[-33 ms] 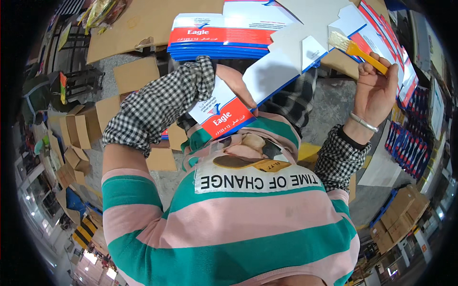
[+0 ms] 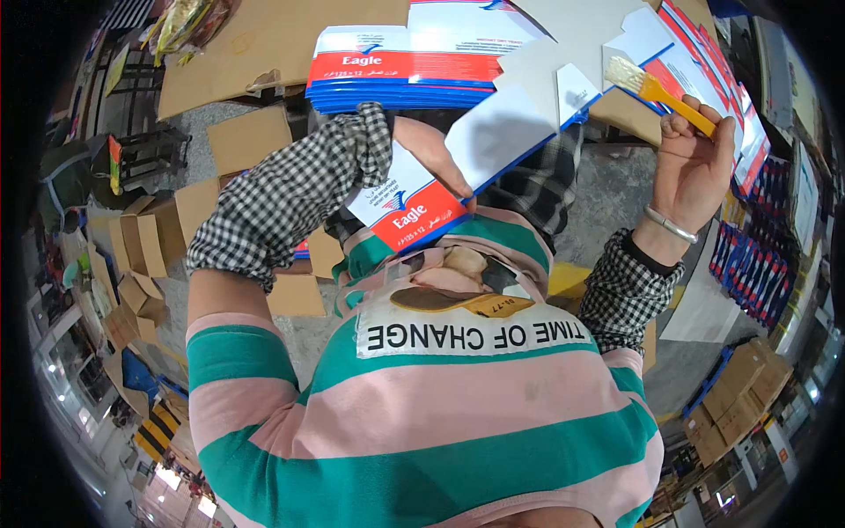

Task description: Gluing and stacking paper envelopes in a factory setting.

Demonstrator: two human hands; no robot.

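Observation:
My left hand (image 2: 429, 150) is closed on the near end of a flat carton blank (image 2: 407, 202) printed white, red and blue. Its thumb lies along the fold, and the fingers beneath are mostly hidden. From there the blank's plain white inner face (image 2: 506, 132) stretches away to the right over the table edge. Raised at the right, my right hand (image 2: 691, 172) grips the yellow handle of a brush (image 2: 653, 90). The pale bristles point left, over the white flaps of the blanks; whether they touch cannot be made out.
A stack of flat printed cartons (image 2: 400, 75) lies on the table at the back. More carton blanks (image 2: 748, 145) fan out at far right, above rows of dark blue and red packs (image 2: 748, 268). Open brown boxes (image 2: 141, 238) stand on the floor at left, others (image 2: 735, 400) lower right.

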